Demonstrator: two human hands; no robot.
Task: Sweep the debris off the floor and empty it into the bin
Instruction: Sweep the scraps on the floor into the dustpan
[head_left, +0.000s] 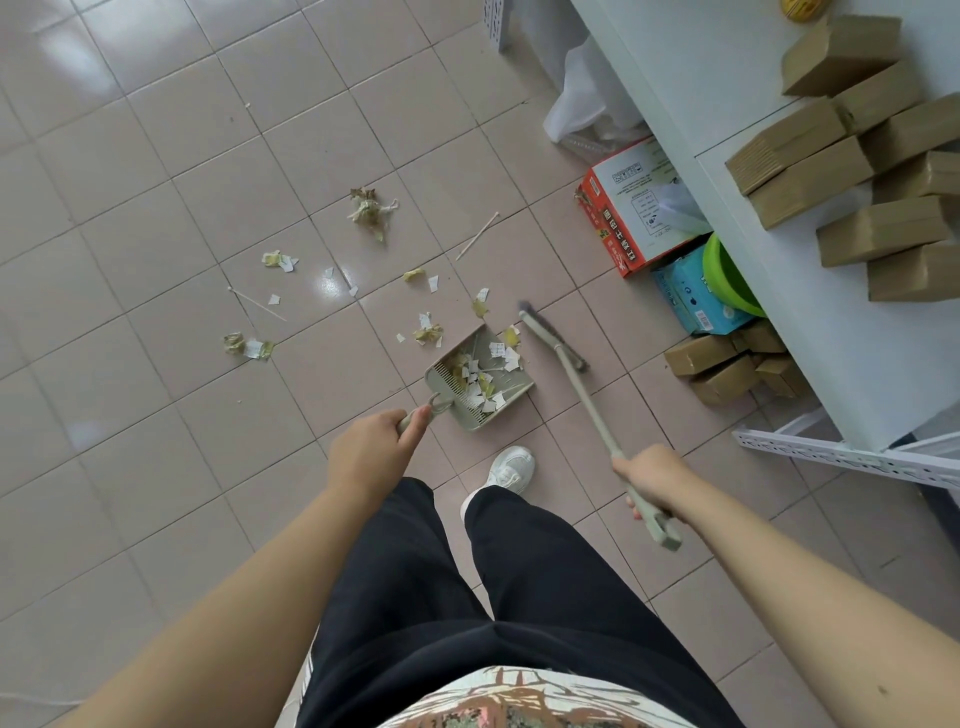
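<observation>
From the head camera: the left hand (371, 452) has its fingers (415, 423) wrapped tight on the dustpan (480, 382) handle, pan lip down on the floor (156, 208) just ahead of them. The right hand (649, 475) is clamped round the broom (574, 382) shaft, bristle head out beyond those fingers, just beside the pan's right edge. Some torn paper and leaf scraps already sit in the pan. The rest of the debris (370, 210) lies scattered further out, ahead and to the left of the left-hand fingers, with two thin sticks among it. No bin can be made out. To do this well: keep the pan lip flat on the tiles, carry the broom out past the far scraps, and draw short strokes back toward the pan-holding fingers.
</observation>
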